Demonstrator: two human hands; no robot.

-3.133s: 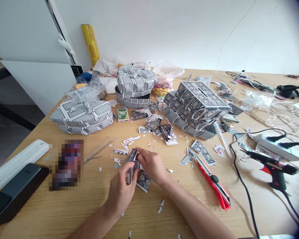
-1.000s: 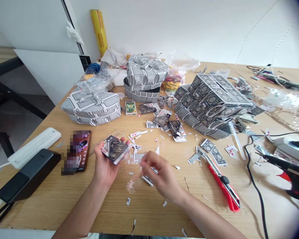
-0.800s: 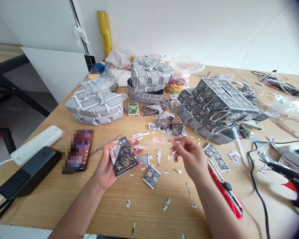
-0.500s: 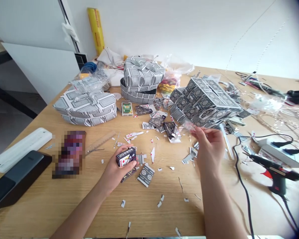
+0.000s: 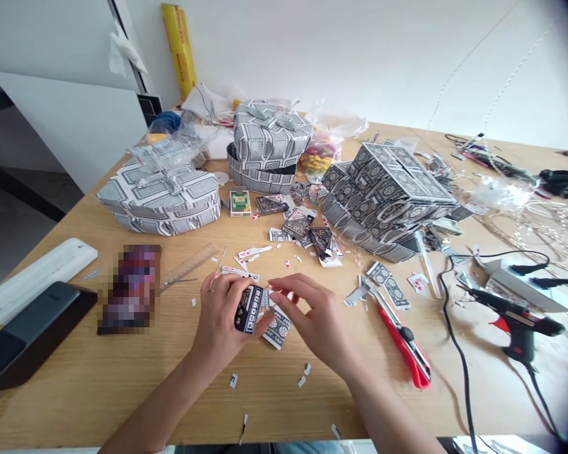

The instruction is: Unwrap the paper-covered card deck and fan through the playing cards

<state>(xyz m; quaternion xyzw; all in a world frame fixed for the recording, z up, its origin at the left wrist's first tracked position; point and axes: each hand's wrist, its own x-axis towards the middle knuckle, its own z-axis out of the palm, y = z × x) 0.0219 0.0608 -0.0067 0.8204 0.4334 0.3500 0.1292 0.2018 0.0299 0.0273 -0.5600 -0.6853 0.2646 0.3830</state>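
Note:
My left hand point(image 5: 220, 312) is closed around a dark playing card box point(image 5: 248, 309), its small end with a row of white squares facing up to the right. Just right of the box is my right hand point(image 5: 310, 315), fingers bent and a little apart, with nothing visible in them. Beneath and between the hands lie patterned grey card pieces point(image 5: 278, 328). A white strip of playing card point(image 5: 240, 273) shows just behind my left hand. To the right of my right hand, a red utility knife point(image 5: 403, 343) rests on the table.
Woven card boxes point(image 5: 163, 195), point(image 5: 271, 142) and a larger dark one point(image 5: 388, 189) stand at the back. Scattered card packs point(image 5: 322, 244) and scraps lie mid-table. A glue gun point(image 5: 515, 325) with cables is at right; a phone point(image 5: 38, 334) and a white bar point(image 5: 40, 277) at left.
My right hand has let go of the clear plastic and moved left, down to the card box. The box has turned in my left hand. The utility knife is now uncovered.

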